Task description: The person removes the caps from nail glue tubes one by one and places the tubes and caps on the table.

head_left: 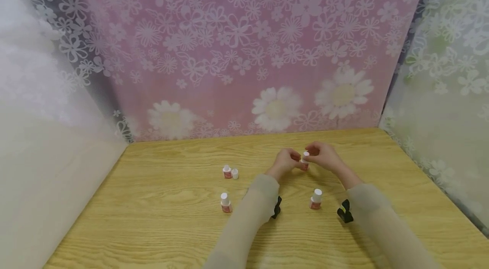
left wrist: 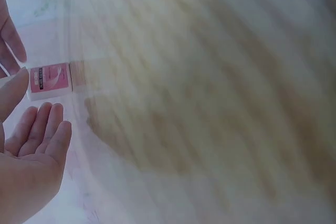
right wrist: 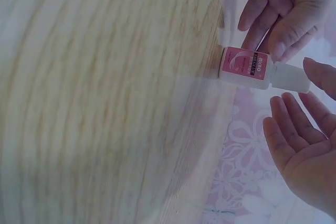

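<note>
A small white bottle (right wrist: 245,67) with a pink label stands upright on the table between my hands, its white cap (right wrist: 290,77) on. My left hand (head_left: 284,161) is at its side; the thumb lies against the bottle near its shoulder, while the relaxed fingers (left wrist: 44,129) are spread apart from it. My right hand (head_left: 324,156) is around the cap from the other side. Its thumb (right wrist: 321,77) is right at the cap's top, and the fingers (right wrist: 294,127) are loosely extended with a gap to the cap.
Similar capped bottles stand nearer me, one at left (head_left: 226,203) and one at right (head_left: 316,199). Farther back at left is an uncapped bottle (head_left: 227,172) with a white cap (head_left: 234,174) beside it. Floral curtains (head_left: 244,48) border the wooden table (head_left: 172,218).
</note>
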Demonstrator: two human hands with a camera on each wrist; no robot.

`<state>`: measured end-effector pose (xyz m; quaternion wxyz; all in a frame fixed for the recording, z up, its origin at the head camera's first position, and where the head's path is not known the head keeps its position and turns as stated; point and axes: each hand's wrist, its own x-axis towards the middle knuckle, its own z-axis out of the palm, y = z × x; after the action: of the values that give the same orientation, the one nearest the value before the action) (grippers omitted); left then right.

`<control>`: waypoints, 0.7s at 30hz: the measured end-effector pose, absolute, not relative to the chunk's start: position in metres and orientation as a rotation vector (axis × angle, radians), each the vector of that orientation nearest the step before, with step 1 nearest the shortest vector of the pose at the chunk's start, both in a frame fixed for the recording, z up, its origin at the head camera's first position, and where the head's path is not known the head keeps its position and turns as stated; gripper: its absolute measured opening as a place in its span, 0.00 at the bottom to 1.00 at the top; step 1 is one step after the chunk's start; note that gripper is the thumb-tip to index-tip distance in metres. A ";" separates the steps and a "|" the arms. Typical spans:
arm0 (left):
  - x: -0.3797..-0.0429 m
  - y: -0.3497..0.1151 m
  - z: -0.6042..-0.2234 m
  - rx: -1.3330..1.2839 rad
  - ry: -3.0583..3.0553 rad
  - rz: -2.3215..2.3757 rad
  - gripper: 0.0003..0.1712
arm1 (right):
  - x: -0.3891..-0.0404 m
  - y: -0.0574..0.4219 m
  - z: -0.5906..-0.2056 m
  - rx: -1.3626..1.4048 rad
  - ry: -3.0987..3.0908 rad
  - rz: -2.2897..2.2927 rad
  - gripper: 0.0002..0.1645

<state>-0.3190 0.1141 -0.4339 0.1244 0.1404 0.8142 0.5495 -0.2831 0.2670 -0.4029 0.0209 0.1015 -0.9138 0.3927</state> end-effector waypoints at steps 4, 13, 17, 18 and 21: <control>-0.319 0.116 -0.435 0.377 2.341 1.622 0.17 | -0.285 0.265 -0.404 0.330 -2.830 1.214 0.23; -0.322 0.120 -0.436 0.399 2.373 1.582 0.14 | -0.287 0.265 -0.407 0.318 -2.814 1.211 0.19; -0.317 0.122 -0.433 0.358 2.395 1.571 0.11 | -0.287 0.265 -0.407 0.310 -2.804 1.217 0.18; -0.317 0.123 -0.434 0.353 2.403 1.564 0.10 | -0.286 0.265 -0.408 0.303 -2.801 1.221 0.17; -0.317 0.125 -0.436 0.347 2.413 1.551 0.08 | -0.286 0.264 -0.409 0.294 -2.789 1.239 0.15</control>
<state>-0.3170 0.1246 -0.4356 0.1259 0.1190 0.8285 0.5326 -0.2858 0.2642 -0.4086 0.0378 0.0957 -0.9090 0.4040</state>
